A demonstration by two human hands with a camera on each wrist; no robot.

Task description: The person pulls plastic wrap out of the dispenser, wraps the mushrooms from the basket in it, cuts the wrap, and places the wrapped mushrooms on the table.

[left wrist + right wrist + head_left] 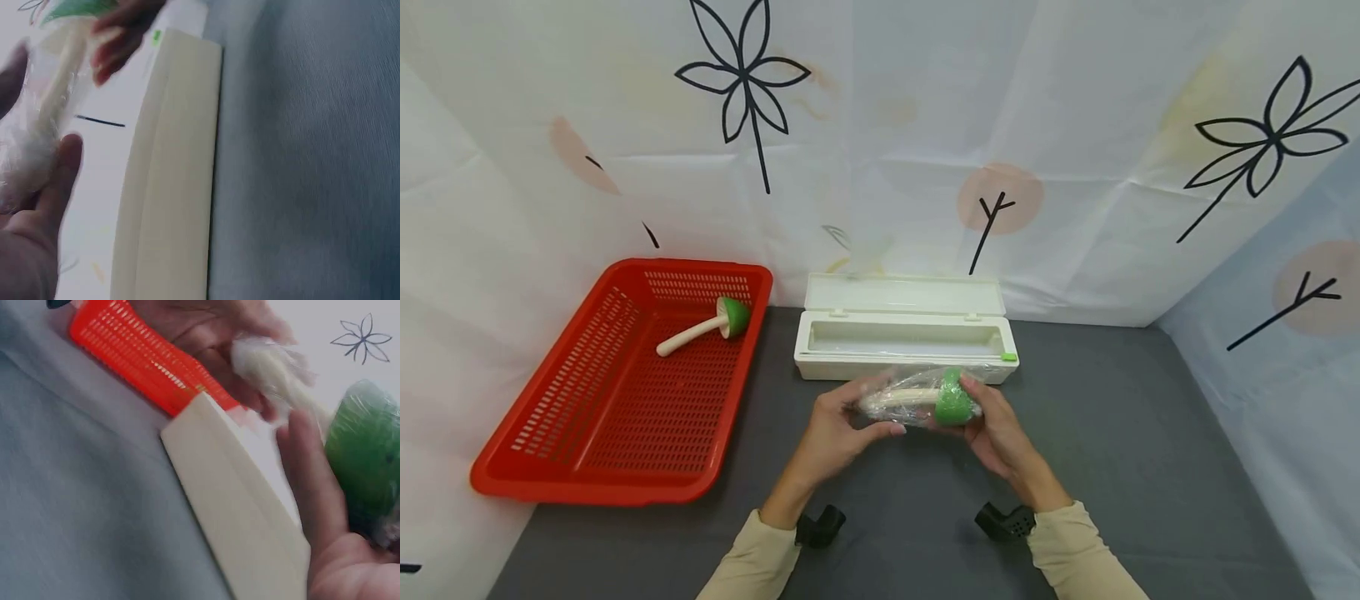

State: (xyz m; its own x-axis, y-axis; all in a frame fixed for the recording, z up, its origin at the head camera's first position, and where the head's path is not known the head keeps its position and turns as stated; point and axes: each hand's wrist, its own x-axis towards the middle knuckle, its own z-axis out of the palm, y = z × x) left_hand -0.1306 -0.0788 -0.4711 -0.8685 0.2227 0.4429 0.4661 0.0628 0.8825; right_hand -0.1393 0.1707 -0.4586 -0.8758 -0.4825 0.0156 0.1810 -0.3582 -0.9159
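Wrapped toy mushroom (925, 398), green cap + cream stem, cling film round it, held above the grey table (1150, 450) just in front of the open cream wrap dispenser (902, 337). Left hand (842, 425) grips the stem end, fingers curled round the film; right hand (996, 425) cups the green cap end, fingers curled on it too. Off to the left, red basket (550, 433) w/ a second mushroom (707, 325), unwrapped, lying inside near the back. Flower-print sheet (1075, 125) behind.
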